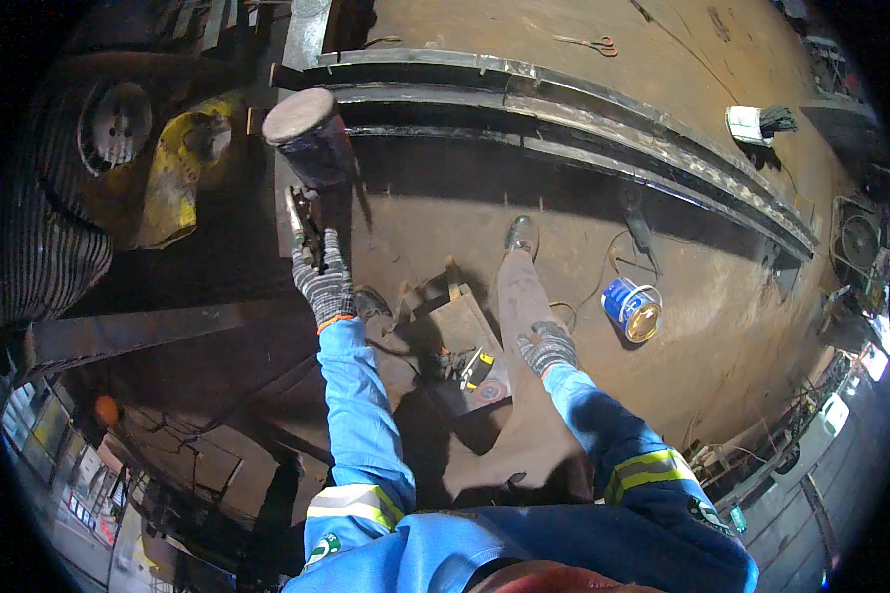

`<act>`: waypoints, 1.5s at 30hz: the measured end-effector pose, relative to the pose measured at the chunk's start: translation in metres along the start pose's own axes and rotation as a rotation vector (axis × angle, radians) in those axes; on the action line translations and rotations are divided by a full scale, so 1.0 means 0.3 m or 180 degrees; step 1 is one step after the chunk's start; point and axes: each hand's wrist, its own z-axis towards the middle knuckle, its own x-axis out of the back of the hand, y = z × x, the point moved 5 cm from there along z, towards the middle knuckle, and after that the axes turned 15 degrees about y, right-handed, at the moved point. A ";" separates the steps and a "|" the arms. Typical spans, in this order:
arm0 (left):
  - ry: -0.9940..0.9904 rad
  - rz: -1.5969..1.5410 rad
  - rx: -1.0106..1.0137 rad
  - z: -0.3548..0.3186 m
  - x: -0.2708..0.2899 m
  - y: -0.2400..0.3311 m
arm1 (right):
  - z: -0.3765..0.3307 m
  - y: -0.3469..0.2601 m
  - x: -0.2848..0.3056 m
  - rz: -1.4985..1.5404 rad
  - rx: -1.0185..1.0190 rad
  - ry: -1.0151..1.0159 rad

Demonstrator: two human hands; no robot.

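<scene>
My left hand (323,282), in a grey knit glove, is raised and shut on a slim metal tool (301,223) that points up toward a dark cylinder with a flat grey top (311,136). My right hand (548,347), also gloved, rests flat on my right trouser leg (520,296) and holds nothing. Between my arms, a small power tool with a yellow and black body (476,369) lies on a rusty metal plate (462,326). Both sleeves are blue with reflective bands.
Long steel beams (603,128) run across the floor beyond my boot (521,235). An open blue tin (633,308) lies on its side to the right. A large tyre (54,198) and a yellow part (183,163) stand on the left. Pliers (591,43) lie far off.
</scene>
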 end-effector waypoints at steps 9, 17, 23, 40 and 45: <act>-0.1562 0.0829 -0.0368 -0.408 -0.237 0.043 | -0.006 0.033 -0.029 0.0097 -0.0057 0.0035; -0.3202 0.0951 -0.0689 -0.756 -0.269 0.177 | -0.030 0.157 -0.144 -0.0250 -0.0255 -0.0114; -0.2609 0.0141 -0.0543 -0.687 -0.219 0.146 | 0.040 0.477 -0.065 0.2822 -0.1536 0.0688; -0.0339 -0.0473 0.0718 -0.121 0.007 0.001 | 1.340 -0.223 0.700 -0.0874 0.1454 0.0649; -0.0187 0.0051 0.0094 -0.090 0.045 0.010 | 1.238 -0.246 0.693 -0.1254 0.1404 0.1105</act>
